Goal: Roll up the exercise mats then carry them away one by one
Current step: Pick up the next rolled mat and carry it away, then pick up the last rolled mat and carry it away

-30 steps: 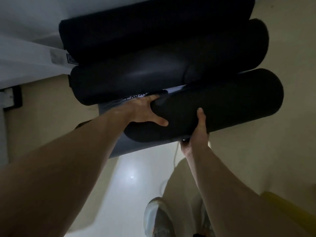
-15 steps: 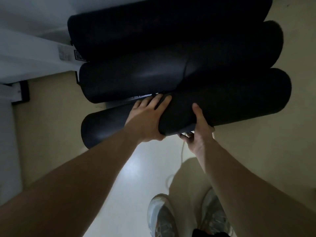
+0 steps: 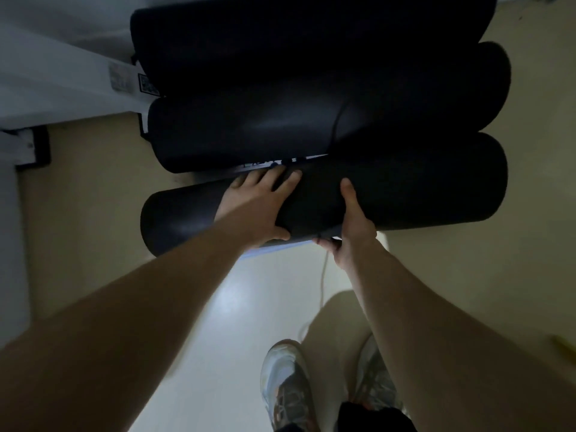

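Three rolled black exercise mats lie side by side on the floor. The nearest rolled mat (image 3: 414, 185) is under both my hands. My left hand (image 3: 261, 204) lies over its top with fingers spread toward the far side and thumb on the near side. My right hand (image 3: 352, 222) grips its near edge, thumb on top and fingers curled underneath. Behind it lie the middle rolled mat (image 3: 249, 132) and the far rolled mat (image 3: 280, 42). A light blue-grey sheet edge (image 3: 274, 247) shows beneath the nearest roll.
A white wall base (image 3: 62, 98) with labels runs at the left beside the mat ends. My two shoes (image 3: 290, 388) stand on the pale glossy floor just below the mats. A thin cord (image 3: 322, 275) hangs by my right wrist. A yellow thing (image 3: 564, 347) sits at the right edge.
The nearest roll has come down beside the other two, its left end now showing. My left hand moved from its end onto its top; my right hand kept its grip.
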Available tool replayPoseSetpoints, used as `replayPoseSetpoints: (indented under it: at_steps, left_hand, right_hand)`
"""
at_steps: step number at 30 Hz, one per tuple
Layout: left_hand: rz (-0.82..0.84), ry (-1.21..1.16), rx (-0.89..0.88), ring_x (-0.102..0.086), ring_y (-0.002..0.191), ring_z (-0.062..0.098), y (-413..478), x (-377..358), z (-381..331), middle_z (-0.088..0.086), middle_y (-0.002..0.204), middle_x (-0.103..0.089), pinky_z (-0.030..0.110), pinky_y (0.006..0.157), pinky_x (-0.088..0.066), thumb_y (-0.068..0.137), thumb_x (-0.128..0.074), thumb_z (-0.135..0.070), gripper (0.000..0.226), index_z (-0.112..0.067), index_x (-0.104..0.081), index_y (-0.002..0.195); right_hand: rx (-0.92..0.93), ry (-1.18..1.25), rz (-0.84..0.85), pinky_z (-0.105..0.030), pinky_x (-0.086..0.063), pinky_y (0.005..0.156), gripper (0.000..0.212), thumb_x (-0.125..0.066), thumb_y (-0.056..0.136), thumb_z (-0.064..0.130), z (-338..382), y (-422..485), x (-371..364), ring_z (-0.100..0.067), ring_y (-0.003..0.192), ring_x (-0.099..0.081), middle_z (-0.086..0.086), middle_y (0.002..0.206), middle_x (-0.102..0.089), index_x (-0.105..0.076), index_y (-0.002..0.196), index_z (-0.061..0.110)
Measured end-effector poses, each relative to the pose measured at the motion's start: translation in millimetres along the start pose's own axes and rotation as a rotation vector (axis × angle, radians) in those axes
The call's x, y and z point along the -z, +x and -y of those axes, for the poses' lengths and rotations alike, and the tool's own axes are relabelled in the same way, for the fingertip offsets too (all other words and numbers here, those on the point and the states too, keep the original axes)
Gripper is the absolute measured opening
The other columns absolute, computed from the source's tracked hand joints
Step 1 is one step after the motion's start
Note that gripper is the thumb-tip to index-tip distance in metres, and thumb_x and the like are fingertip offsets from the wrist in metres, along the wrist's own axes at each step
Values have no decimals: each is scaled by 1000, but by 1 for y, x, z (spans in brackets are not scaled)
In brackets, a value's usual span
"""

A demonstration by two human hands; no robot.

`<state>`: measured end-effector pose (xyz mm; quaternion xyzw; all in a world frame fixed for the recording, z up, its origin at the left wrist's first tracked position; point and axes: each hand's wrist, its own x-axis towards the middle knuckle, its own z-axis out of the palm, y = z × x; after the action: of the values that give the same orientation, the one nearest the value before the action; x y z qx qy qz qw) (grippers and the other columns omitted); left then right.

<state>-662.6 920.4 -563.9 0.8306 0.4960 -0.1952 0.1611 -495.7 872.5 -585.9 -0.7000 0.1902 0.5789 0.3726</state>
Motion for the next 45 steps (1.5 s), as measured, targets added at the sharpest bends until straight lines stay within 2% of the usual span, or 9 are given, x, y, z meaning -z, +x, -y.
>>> replayPoseSetpoints:
  at_steps: [3,6,9,14,22,26,31,40,45]
  left_hand:
    - [-90,-58,107,-32,147,32,-37,-13,-10,4,165,-28,48,116,-31,80,-76,-51,100,-26,-23,160]
    - [-170,-105,171,-45,136,35,-66,-6,-16,10,155,-44,51,108,-42,82,-75,-43,85,-16,-40,154]
    - [-3,-172,228,-45,133,31,-99,24,-28,6,151,-44,46,108,-40,90,-67,-46,78,-19,-34,155]
    - [159,-262,288,-43,136,26,-165,92,-67,2,152,-42,43,110,-42,95,-60,-52,67,-24,-36,152]
    - [134,-202,100,-37,143,21,-266,184,-196,-4,157,-36,38,111,-37,97,-54,-53,63,-29,-35,153]
    - [120,-111,-54,-43,137,20,-306,193,-285,-3,151,-43,37,107,-40,97,-56,-49,62,-26,-39,152]
    - [129,-38,-239,-49,131,22,-344,180,-417,-3,146,-47,38,101,-46,96,-58,-47,60,-26,-41,150]
    - [186,146,-420,-46,134,23,-452,97,-722,-3,151,-42,41,95,-50,95,-58,-47,63,-29,-38,152]
    - [210,124,-515,-45,137,26,-507,42,-905,3,151,-44,40,104,-43,96,-60,-44,64,-24,-39,152]
  right_hand:
    - [-20,-85,150,-56,-58,91,86,-83,79,58,-5,-8,24,-33,113,-63,-7,136,-60,-45,145,19]
    - [22,-319,80,-58,-56,95,75,-74,88,58,2,-29,46,-40,125,-57,-16,134,-55,-46,145,18]
    - [227,-588,24,-54,-55,99,40,-66,97,46,11,-64,70,-40,121,-60,-19,122,-61,-56,123,16]
    - [570,-1269,85,-39,-40,112,59,-64,99,43,40,-166,130,-30,137,-51,-10,148,-54,-51,147,12]
    - [885,-1641,-137,-44,-48,97,67,-59,96,54,70,-323,274,-33,125,-53,-10,139,-47,-41,150,20]
    - [904,-1692,-258,-41,-47,87,62,-56,96,54,61,-365,383,-32,119,-53,-10,135,-48,-43,145,18]
    - [793,-1592,-402,-44,-49,93,62,-57,96,56,41,-386,557,-33,121,-53,-11,134,-49,-44,141,16]
    - [529,-1337,-552,-43,-46,95,64,-55,99,53,-72,-419,952,-30,124,-50,-10,141,-46,-38,150,19]
    - [351,-1142,-661,-45,-49,100,69,-56,99,54,-121,-432,1158,-31,130,-49,-11,146,-44,-35,154,18]
